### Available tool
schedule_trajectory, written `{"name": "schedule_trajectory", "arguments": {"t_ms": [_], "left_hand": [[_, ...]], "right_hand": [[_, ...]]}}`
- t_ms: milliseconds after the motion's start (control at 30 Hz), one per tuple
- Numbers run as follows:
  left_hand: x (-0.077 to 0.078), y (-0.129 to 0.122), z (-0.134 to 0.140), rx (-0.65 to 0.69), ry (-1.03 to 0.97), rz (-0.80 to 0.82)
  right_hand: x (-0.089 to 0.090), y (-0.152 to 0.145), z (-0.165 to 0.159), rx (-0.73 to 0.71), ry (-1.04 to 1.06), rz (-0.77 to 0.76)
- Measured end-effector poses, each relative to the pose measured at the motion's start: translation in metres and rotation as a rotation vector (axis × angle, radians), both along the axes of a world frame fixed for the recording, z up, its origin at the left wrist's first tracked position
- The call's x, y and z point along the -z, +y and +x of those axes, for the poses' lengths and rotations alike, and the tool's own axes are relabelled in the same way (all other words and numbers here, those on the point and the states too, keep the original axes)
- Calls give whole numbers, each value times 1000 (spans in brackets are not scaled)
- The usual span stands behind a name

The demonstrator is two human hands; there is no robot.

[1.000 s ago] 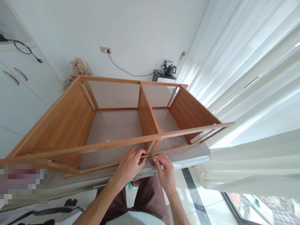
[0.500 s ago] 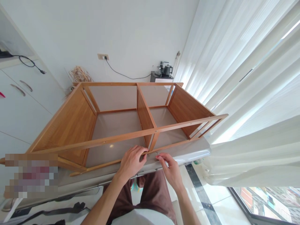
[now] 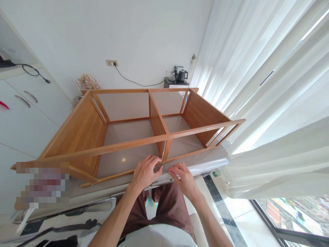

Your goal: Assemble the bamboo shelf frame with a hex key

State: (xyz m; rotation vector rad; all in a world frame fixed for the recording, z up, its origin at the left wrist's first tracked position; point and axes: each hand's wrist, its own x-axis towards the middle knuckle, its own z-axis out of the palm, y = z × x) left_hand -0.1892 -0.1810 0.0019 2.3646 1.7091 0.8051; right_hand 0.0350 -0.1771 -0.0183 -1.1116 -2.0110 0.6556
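Note:
A wooden shelf frame (image 3: 141,139) lies on its side on a covered table (image 3: 210,156), its middle panel (image 3: 157,120) between two solid end panels. My left hand (image 3: 147,170) is at the near lower rail, left of the middle post, with fingertips on the wood and thumb below, gripping the rail. Just to the right, my right hand (image 3: 183,176) pinches a thin, bent metal hex key (image 3: 165,169) between thumb and fingers. The key's tip is close to the rail at the middle post; whether it sits in a screw is too small to tell.
A kettle (image 3: 182,75) stands on a small cabinet by the far wall. White curtains (image 3: 257,85) hang along the right side. Another person's blurred part (image 3: 42,185) shows at the frame's left end. White cupboards (image 3: 23,120) stand at far left.
My right hand has moved left with the hex key, closer to my left hand and the middle post. My left hand stays at the rail. The view has shifted slightly.

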Motion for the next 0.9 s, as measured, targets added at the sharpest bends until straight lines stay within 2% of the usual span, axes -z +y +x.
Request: {"name": "schedule_trajectory", "arguments": {"t_ms": [133,333,567,733,900], "left_hand": [[-1,-1,1,-2,7,10],[0,-1,0,-5,10,9],[-1,-1,0,11,3,-1],[2,0,0,5,3,-5],[4,0,-1,10,11,-18]], "right_hand": [[-6,-2,2,-9,8,-5],[-12,-8,2,62,83,-69],[-5,0,-5,202,170,-159],[1,0,-16,239,190,-199],[4,-2,-23,250,156,-165]]}}
